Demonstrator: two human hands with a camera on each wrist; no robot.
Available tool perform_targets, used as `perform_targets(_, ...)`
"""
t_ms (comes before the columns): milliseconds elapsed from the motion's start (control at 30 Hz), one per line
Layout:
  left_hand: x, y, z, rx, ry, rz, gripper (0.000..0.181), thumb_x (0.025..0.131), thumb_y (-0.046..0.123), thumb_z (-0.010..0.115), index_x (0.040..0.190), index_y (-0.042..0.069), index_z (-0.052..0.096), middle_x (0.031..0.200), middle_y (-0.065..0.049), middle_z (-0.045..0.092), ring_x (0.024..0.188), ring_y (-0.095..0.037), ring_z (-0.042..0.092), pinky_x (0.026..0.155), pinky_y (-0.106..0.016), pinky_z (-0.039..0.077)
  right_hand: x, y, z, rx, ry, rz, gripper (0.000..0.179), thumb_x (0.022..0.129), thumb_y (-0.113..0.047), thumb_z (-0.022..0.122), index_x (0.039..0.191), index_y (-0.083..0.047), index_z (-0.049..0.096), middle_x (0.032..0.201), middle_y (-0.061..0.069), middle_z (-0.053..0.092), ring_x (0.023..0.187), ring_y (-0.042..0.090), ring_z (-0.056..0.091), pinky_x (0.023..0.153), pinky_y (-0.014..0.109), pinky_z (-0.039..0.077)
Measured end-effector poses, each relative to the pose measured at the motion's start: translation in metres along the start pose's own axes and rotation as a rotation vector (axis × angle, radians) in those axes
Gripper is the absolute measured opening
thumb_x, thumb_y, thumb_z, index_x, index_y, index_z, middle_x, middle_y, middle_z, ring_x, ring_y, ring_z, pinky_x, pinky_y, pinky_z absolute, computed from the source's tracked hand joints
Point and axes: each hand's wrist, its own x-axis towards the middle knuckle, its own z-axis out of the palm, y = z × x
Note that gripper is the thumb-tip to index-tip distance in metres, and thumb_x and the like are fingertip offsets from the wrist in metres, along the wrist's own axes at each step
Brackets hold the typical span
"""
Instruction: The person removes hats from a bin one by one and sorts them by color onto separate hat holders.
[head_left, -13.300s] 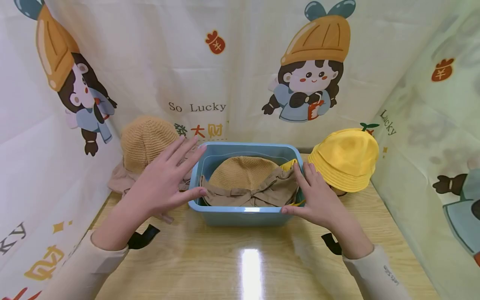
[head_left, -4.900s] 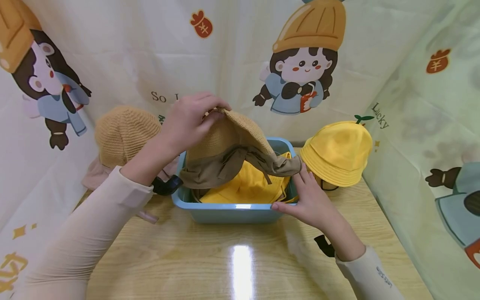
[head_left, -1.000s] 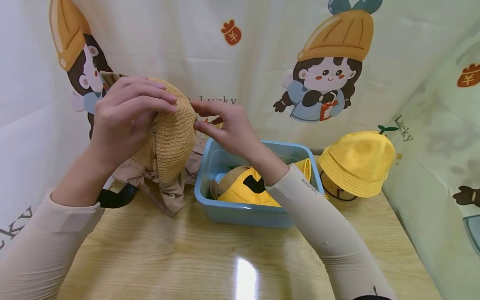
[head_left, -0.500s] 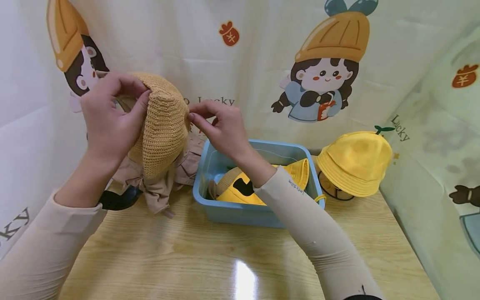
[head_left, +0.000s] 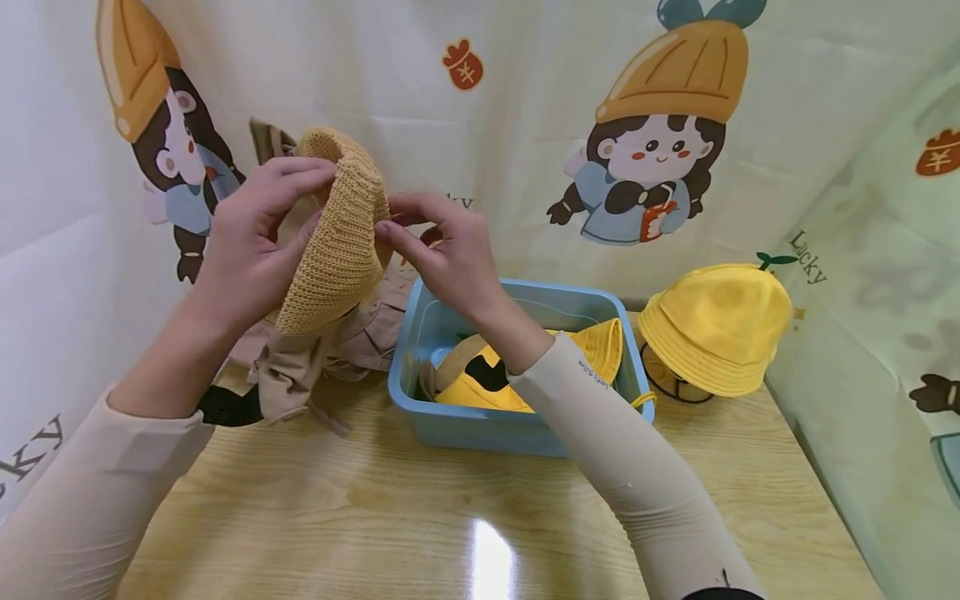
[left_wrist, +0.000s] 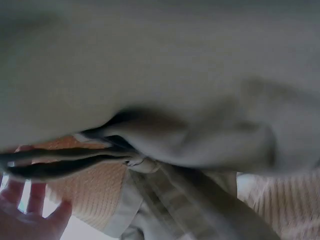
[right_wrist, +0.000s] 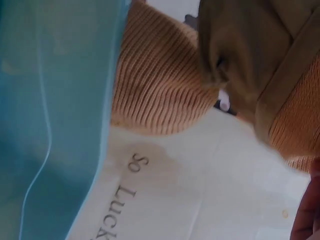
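A tan knit hat [head_left: 341,242] with a brown cloth brim and ties is held up left of the blue basin [head_left: 517,425]. My left hand [head_left: 258,229] grips its folded edge between fingers and thumb. On its right side, my right hand [head_left: 453,254] pinches the knit crown. The brown brim [left_wrist: 200,145] fills much of the left wrist view. Behind and below stands another knit hat [right_wrist: 160,75] with a pinkish-beige brim [head_left: 382,321], mostly hidden in the head view. Inside the basin lies a yellow hat [head_left: 468,392] with a dark patch.
At right a yellow bucket hat [head_left: 720,329] with a green sprout sits raised off the wooden table [head_left: 375,517], a dark cord beneath it. Printed cloth walls [head_left: 487,142] enclose the back and both sides.
The tan knit hat has come out of the basin to the left, uncovering the yellow hat. My right hand has left the basin's rim for the hat. Lately my left hand shifts its grip.
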Motion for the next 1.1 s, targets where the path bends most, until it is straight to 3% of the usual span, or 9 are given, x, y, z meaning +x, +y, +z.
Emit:
perform_targets(167, 0.002, 0.001, 0.009, 0.078, 0.017, 0.046, 0.035, 0.085, -0.003, 0.073, 0.119, -0.003, 0.069, 0.122, -0.016, 0.066, 0.118, -0.025, 0.055, 0.105, -0.029, 0.036, 0.003, -0.001, 0.004, -0.091, 0.041, -0.126, 0.013, 0.092, -0.008, 0.071, 0.101, 0.001, 0.076, 0.094, 0.01, 0.076, 0.081, 0.011, 0.07, 0.062, 0.023, 0.053)
perform_targets(400, 0.003, 0.003, 0.022, 0.095, 0.078, -0.017, 0.028, 0.08, 0.001, 0.08, 0.108, 0.0, 0.074, 0.11, -0.012, 0.069, 0.109, -0.026, 0.055, 0.098, -0.03, 0.035, 0.0, 0.006, 0.006, -0.104, 0.043, -0.238, 0.014, 0.093, 0.001, 0.063, 0.094, 0.0, 0.077, 0.09, 0.01, 0.076, 0.069, 0.011, 0.066, 0.06, 0.021, 0.05)
perform_targets(633, 0.004, 0.004, 0.02, 0.103, 0.082, 0.043, 0.01, 0.082, -0.003, 0.077, 0.09, -0.006, 0.072, 0.099, -0.016, 0.071, 0.099, -0.024, 0.057, 0.093, -0.028, 0.035, -0.003, 0.012, 0.005, -0.013, 0.012, -0.204, 0.013, 0.093, 0.003, 0.064, 0.097, 0.002, 0.077, 0.093, 0.012, 0.076, 0.076, 0.012, 0.068, 0.063, 0.023, 0.052)
perform_targets(733, 0.004, 0.007, 0.013, 0.11, 0.095, 0.026, 0.006, 0.083, -0.007, 0.074, 0.088, -0.008, 0.07, 0.098, -0.015, 0.07, 0.1, -0.018, 0.058, 0.095, -0.022, 0.041, -0.004, 0.011, 0.001, 0.028, 0.013, -0.128, 0.011, 0.093, -0.001, 0.067, 0.098, 0.003, 0.076, 0.091, 0.012, 0.076, 0.075, 0.012, 0.068, 0.065, 0.025, 0.054)
perform_targets(867, 0.001, 0.012, 0.001, 0.119, 0.084, -0.004, 0.007, 0.084, -0.011, 0.071, 0.09, -0.01, 0.068, 0.1, -0.012, 0.068, 0.103, -0.009, 0.058, 0.095, -0.015, 0.047, -0.003, 0.01, -0.005, 0.021, 0.027, -0.089, 0.01, 0.091, -0.004, 0.071, 0.096, 0.002, 0.076, 0.085, 0.01, 0.075, 0.068, 0.01, 0.062, 0.063, 0.025, 0.054)
perform_targets(1100, -0.003, 0.018, -0.011, 0.268, 0.042, 0.127, 0.009, 0.088, -0.004, 0.069, 0.091, -0.009, 0.062, 0.105, -0.021, 0.064, 0.105, -0.032, 0.06, 0.092, -0.018, 0.041, 0.001, 0.006, -0.017, -0.05, 0.052, -0.131, 0.009, 0.091, -0.005, 0.072, 0.095, 0.002, 0.076, 0.087, 0.01, 0.075, 0.074, 0.011, 0.066, 0.063, 0.024, 0.052)
